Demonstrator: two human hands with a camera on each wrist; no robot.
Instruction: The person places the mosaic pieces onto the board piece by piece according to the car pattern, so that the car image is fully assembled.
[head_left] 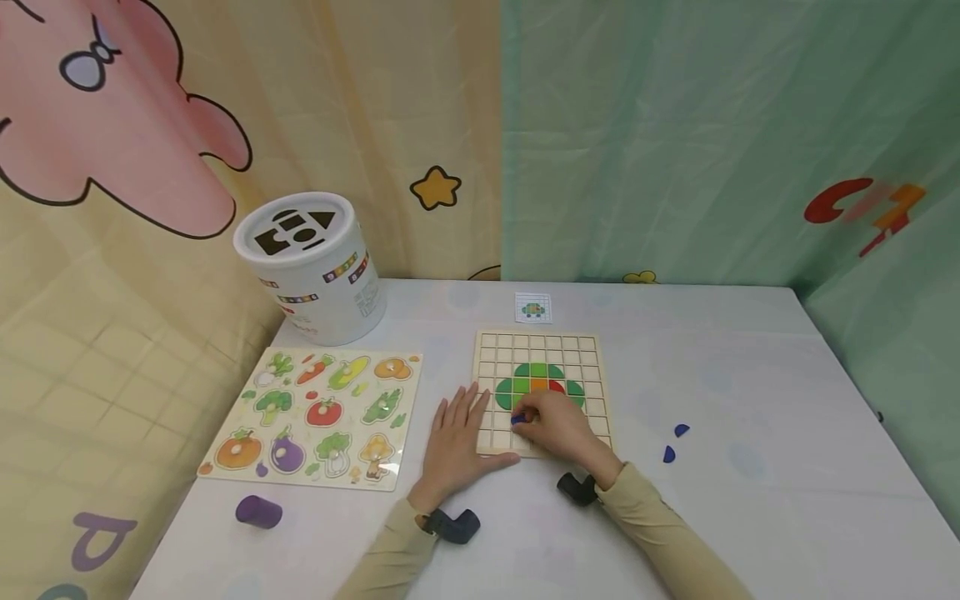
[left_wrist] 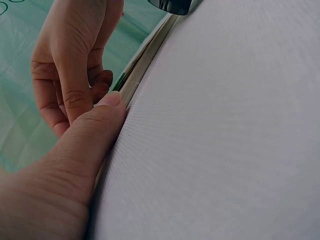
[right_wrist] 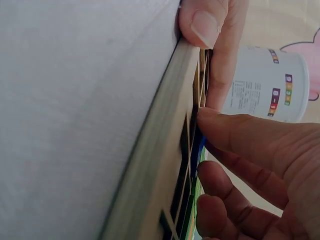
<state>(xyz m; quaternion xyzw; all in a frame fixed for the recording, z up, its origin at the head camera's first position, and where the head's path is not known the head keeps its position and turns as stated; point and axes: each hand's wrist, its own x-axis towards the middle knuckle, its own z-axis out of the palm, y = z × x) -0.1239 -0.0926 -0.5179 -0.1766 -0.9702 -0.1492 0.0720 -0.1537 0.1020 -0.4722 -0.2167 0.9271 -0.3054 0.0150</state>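
A square wooden grid board (head_left: pixel 585 346) lies before me, with green, orange and red pieces (head_left: pixel 538 369) set in its middle. My left hand (head_left: pixel 455 437) rests along the board's left side, fingers straight and spread, its thumb at the near edge. Between thumb and fingertips, my right hand (head_left: pixel 558 425) pinches a small blue piece (head_left: pixel 517 419) over the lower middle squares. The right wrist view shows that blue piece (right_wrist: pixel 198 152) low against the grid, partly hidden by the fingers. Two blue half-circle pieces (head_left: pixel 681 430) lie on the table right of the board.
Behind the board sits a small picture card (head_left: pixel 533 308). To the left are a vegetable puzzle board (head_left: pixel 300 437), a white bucket (head_left: pixel 322 283) with a shape-hole lid, and a purple cylinder (head_left: pixel 258 512). Printed curtains (head_left: pixel 645 142) hang around the table.
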